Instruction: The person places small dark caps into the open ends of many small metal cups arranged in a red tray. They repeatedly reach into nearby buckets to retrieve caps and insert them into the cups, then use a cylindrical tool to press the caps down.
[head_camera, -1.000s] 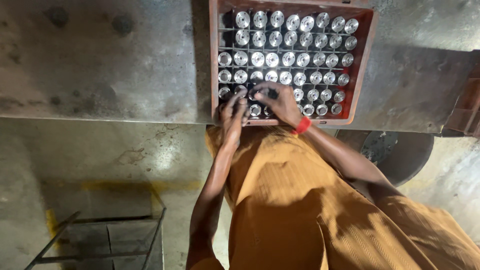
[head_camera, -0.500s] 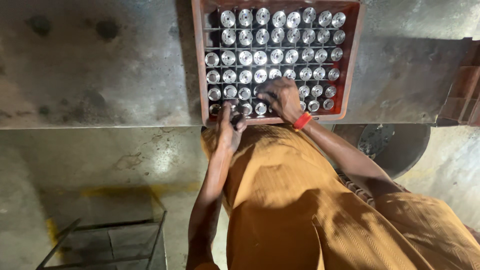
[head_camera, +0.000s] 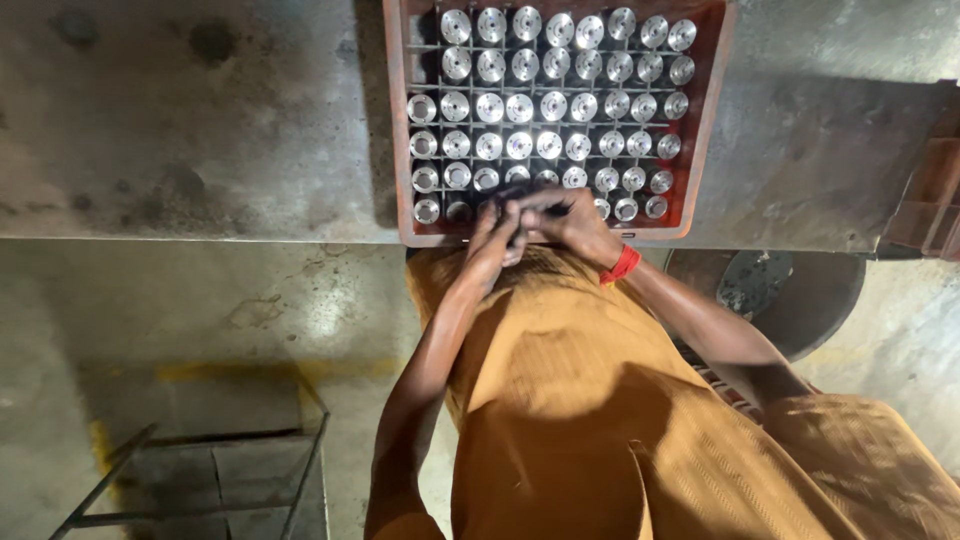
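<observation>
Nearest the camera lies an orange-brown garment, with both bare forearms running up across it toward the worktop. Down to the left of the arms, on the floor, stands a dark metal frame.

The left hand and the right hand meet at the near edge of a red-brown tray, touching each other. The left fingers are curled and pressed against the right hand; whether they grip anything cannot be told, since blur and shadow hide it. The right fingers are bent over a small dark thing in the tray's nearest row, but the hold itself is too unclear to judge. A red band circles the right wrist just behind the fingers.

Beyond the fingers, the tray holds rows of round shiny metal parts, each standing in its own cell of a grid, filling the tray to its far edge. To the right of the hands, below the worktop's edge, sits a dark round drum.
</observation>
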